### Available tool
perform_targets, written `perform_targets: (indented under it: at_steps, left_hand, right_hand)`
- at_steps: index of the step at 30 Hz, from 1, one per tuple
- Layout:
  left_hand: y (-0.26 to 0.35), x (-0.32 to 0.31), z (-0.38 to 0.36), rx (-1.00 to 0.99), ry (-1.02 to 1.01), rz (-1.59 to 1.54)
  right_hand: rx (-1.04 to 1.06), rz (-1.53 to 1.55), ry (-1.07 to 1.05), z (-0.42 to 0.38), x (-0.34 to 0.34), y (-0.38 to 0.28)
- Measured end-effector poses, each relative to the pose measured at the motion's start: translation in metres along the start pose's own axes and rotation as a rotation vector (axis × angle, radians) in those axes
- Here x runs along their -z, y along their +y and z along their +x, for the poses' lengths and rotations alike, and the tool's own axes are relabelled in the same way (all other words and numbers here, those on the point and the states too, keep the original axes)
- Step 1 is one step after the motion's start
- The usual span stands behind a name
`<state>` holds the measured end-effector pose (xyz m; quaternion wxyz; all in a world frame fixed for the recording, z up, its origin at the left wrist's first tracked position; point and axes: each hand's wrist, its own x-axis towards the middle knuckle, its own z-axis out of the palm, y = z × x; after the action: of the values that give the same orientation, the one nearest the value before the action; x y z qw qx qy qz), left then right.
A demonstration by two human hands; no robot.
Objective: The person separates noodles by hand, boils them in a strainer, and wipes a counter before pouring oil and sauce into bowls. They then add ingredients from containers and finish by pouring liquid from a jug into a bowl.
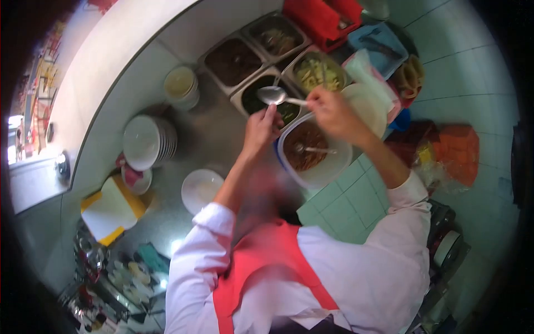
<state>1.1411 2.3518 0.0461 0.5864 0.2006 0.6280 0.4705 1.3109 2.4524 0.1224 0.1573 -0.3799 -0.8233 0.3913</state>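
Observation:
A metal spoon (271, 95) is held level over the food pans, its bowl pointing left. My right hand (336, 114) is closed around the spoon's handle. My left hand (260, 133) is closed, with its fingertips at the lower rim of the spoon's bowl. Beneath the spoon is a metal pan of dark green food (257, 100). A pan of pale green chopped food (318, 71) lies just beyond my right hand. Below my hands, a white plastic tub (339, 161) holds reddish-brown food with another spoon (320, 150) in it.
Two more metal pans, one with brown food (232, 61), sit at the back. Stacked white bowls (146, 142), cups (181, 83) and a plate (201, 190) stand on the left. At the right are a blue tray (378, 50), a round white lid (367, 108) and an orange container (456, 153).

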Motion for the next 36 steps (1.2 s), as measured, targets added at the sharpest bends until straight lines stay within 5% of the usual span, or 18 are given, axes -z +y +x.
perform_targets:
  at_steps: [4,6,7,9,12,15,16,17,18,22,30,34,36]
  left_hand:
    - [0.004,-0.016,-0.018,-0.044,-0.071,-0.333]
    - [0.009,-0.01,-0.031,-0.169,0.129,-0.418]
    - [0.008,0.001,-0.037,-0.175,0.161,-0.416]
    - [-0.002,0.037,-0.054,-0.197,0.24,-0.362]
    - [-0.027,0.093,-0.105,-0.132,0.391,-0.169]
    - [-0.068,0.131,-0.155,0.114,0.568,0.071]
    - [-0.104,0.148,-0.165,0.158,0.581,0.268]
    - [-0.08,0.136,-0.176,0.293,0.573,0.299]
    - [-0.105,0.146,-0.184,0.283,0.523,0.21]
    - [-0.172,0.167,-0.189,0.425,0.465,0.325]
    - [-0.21,0.177,-0.19,0.523,0.419,0.267]
    - [-0.154,0.159,-0.191,0.705,0.456,0.145]
    - [-0.13,0.157,-0.192,0.6,0.472,0.726]
  right_hand:
    - [0.031,0.152,-0.217,0.0,-0.019,-0.018]
    - [-0.065,0.3,-0.599,0.008,-0.01,-0.041]
    - [0.076,0.339,-0.532,0.018,-0.016,-0.021]
    - [-0.184,0.172,-0.371,0.051,0.003,0.011]
    - [-0.236,-0.178,0.112,0.105,0.038,0.124]
    - [-0.058,-0.524,0.334,0.147,0.041,0.242]
    - [0.045,-0.586,0.361,0.156,0.039,0.25]
    - [-0.086,-0.718,0.286,0.167,0.037,0.28]
    - [0.083,-0.703,0.48,0.169,0.036,0.267]
    - [0.059,-0.756,0.489,0.196,0.034,0.271]
    - [0.005,-0.603,0.467,0.187,0.04,0.307]
    - [-0.009,-0.341,0.477,0.207,0.034,0.348]
    - [-0.026,-0.14,0.525,0.226,0.029,0.373]
